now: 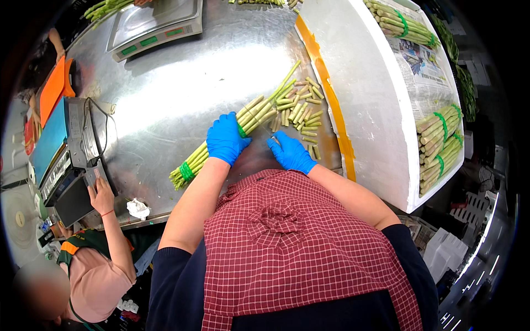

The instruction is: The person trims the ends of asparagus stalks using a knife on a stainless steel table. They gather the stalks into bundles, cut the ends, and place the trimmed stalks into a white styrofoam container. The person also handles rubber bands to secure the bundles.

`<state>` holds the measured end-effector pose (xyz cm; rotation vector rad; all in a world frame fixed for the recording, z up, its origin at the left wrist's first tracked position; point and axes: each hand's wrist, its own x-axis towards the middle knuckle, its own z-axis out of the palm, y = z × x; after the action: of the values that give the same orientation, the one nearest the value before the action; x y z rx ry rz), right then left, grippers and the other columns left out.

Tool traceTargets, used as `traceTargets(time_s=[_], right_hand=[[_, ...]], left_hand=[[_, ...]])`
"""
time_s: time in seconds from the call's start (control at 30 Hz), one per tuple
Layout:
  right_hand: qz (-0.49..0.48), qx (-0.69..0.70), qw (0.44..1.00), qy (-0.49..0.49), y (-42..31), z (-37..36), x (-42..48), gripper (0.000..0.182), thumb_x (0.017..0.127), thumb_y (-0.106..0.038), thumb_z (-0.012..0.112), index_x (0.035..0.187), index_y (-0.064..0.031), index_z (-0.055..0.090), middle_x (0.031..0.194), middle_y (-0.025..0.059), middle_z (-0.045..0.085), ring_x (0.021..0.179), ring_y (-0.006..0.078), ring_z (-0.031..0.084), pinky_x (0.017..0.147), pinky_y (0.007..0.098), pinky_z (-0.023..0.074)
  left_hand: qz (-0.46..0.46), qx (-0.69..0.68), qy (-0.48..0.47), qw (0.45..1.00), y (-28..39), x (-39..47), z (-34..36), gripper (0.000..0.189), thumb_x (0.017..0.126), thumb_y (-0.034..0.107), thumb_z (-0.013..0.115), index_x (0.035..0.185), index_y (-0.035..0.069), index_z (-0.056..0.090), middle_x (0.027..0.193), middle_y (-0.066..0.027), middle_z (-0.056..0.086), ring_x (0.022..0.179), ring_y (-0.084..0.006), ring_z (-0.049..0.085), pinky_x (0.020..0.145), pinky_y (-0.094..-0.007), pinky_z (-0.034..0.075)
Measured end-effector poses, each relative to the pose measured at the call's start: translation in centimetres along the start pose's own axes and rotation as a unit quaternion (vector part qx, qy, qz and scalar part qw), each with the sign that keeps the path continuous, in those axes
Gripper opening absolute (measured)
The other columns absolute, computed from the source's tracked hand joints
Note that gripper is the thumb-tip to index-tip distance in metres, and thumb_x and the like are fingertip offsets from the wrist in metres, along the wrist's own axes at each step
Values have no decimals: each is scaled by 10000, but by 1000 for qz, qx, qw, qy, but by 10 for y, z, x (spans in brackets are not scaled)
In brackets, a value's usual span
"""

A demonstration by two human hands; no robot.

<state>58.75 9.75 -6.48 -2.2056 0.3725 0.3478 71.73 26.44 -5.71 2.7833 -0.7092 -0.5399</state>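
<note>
My left hand (227, 138), in a blue glove, grips an asparagus bundle (194, 159) lying diagonally on the metal table (165, 111). Green tape (186, 170) wraps the bundle near its tips, and more green tape shows beside my fingers. Toward the upper right, the cut ends (256, 111) stick out from my grip, with a thin band around them. My right hand (292, 152), also blue-gloved, is curled low beside these ends. A small brownish object (276, 141) shows between its fingers; most of it is hidden. Longer loose stalks (288, 80) extend past the bundle's ends.
Many cut asparagus pieces (304, 111) lie right of the bundle. A white foam box (364, 95) holds taped bundles (441, 145) on newspaper (430, 78). A scale (157, 29) stands at the back. At left, a co-worker's hand (101, 196) touches a device (89, 173) near crumpled tissue (138, 209).
</note>
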Motion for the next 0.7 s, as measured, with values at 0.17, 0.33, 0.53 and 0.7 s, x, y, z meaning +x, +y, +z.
traceTargets(time_s=[0.17,0.33,0.53,0.7], right_hand=[[17,-26,999,-12,1,1,1,420,980,-414,448,1122,-22,495,895,291,644,832,486,617,723,560,485],[9,-32,999,-18,-2,-1,1,422,982,-416,440,1127,-24,494,897,294,644,831,488,616,727,564,484],[14,-33,999,-19,1,1,1,411,981,-405,442,1117,-20,493,901,300,640,830,492,611,720,564,483],[12,-25,999,-28,3,2,3,375,979,-376,451,1082,-17,485,890,305,637,816,499,608,701,573,478]], left_hand=[[-8,26,-14,1000,8,-1,-8,705,663,392,838,1212,77,527,1095,-155,594,1003,-325,610,812,-441,524],[-11,21,14,1000,13,2,-1,640,644,373,849,1130,93,540,1063,-135,588,982,-308,611,785,-429,524],[-16,26,3,1000,13,5,1,588,649,364,845,1075,96,541,1018,-122,605,932,-307,629,765,-430,523],[-10,37,19,999,13,5,4,561,656,356,833,1066,100,548,994,-114,611,925,-300,630,761,-424,518]])
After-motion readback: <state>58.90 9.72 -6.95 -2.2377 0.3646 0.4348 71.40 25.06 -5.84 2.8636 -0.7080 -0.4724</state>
